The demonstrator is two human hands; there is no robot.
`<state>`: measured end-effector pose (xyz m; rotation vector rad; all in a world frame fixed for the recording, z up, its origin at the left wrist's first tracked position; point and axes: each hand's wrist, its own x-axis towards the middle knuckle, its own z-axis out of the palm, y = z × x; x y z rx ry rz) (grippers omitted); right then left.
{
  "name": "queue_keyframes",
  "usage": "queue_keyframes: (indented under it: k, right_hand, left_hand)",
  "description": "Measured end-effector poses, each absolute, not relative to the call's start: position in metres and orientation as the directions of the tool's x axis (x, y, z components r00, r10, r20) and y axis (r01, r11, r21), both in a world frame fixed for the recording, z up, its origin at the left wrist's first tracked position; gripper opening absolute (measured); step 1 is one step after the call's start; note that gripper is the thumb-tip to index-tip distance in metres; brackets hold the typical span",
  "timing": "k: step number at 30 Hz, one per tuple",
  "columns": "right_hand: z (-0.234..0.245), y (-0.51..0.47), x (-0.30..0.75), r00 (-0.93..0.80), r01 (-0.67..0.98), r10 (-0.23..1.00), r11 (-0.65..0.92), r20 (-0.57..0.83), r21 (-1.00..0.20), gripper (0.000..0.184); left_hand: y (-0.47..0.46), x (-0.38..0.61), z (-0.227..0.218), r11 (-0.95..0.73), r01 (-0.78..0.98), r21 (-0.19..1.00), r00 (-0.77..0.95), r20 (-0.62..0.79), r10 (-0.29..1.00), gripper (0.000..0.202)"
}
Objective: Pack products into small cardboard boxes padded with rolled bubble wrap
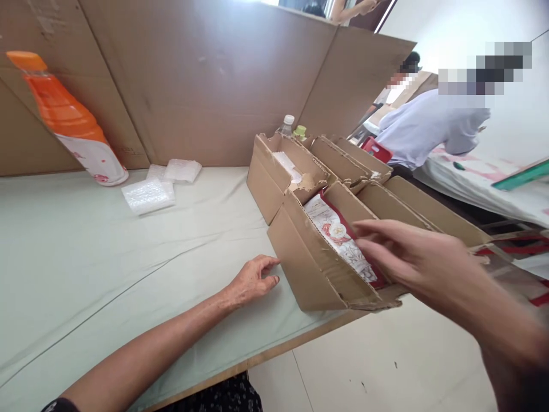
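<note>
My left hand (256,278) rests on the pale green cloth by the near cardboard box (294,266). Its fingers are loosely bent, the thumb stands apart from them, and it holds nothing. Over the open top of that box is my right hand (398,249), fingers stretched and thumb apart. The fingertips are close to a flat red-and-white printed item (337,232) standing in the box; whether they touch it I cannot tell. Behind sits another cut-down cardboard box (268,171) with bubble wrap (287,166) inside.
An orange-capped bottle (81,123) stands at the left against a cardboard wall (206,80). Bubble-wrap pouches (150,194) lie beside it. A white-capped bottle (287,123) and a green cap (300,131) show behind the boxes. At right, a person in a pale shirt (429,123) sits at another table.
</note>
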<state>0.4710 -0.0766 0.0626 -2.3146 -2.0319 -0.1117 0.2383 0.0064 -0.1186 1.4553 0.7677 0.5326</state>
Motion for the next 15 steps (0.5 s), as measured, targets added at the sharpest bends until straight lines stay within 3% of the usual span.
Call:
queue_keyframes:
  k: [2,4,7,9,11,13,15]
  right_hand:
    - [0.065,-0.034,0.453,0.067,0.995,0.986,-0.054,-0.153,0.084,0.018]
    - [0.059,-0.011,0.444,0.039,0.988,0.966,0.0,-0.254,0.153,0.004]
    - [0.06,-0.015,0.451,0.069,0.991,0.994,-0.057,-0.089,0.123,0.014]
    - [0.072,-0.036,0.454,0.149,0.989,0.977,-0.145,0.154,-0.035,0.014]
    - [0.088,-0.058,0.444,0.21,0.967,0.909,-0.139,0.359,-0.214,0.023]
    - [0.098,-0.072,0.423,0.106,0.952,0.917,0.018,0.384,-0.306,0.027]
    - [0.103,-0.07,0.399,-0.121,0.899,0.954,0.222,0.273,-0.379,0.028]
  left_hand:
    - [0.0,0.231,-0.108,0.055,0.15,0.987,0.656,-0.141,0.742,0.038]
    - [-0.004,0.221,-0.095,0.051,0.161,0.986,0.647,-0.144,0.749,0.033]
    - [-0.006,0.206,-0.074,0.087,0.132,0.987,0.641,-0.152,0.753,0.028]
    - [-0.007,0.201,-0.059,0.138,0.057,0.989,0.651,-0.142,0.745,0.031]
    - [-0.011,0.2,-0.043,0.21,-0.088,0.974,0.669,-0.098,0.737,0.05]
    - [-0.015,0.204,-0.029,0.293,-0.269,0.917,0.686,-0.032,0.727,0.069]
    - [-0.015,0.205,-0.019,0.372,-0.387,0.843,0.68,-0.011,0.733,0.063]
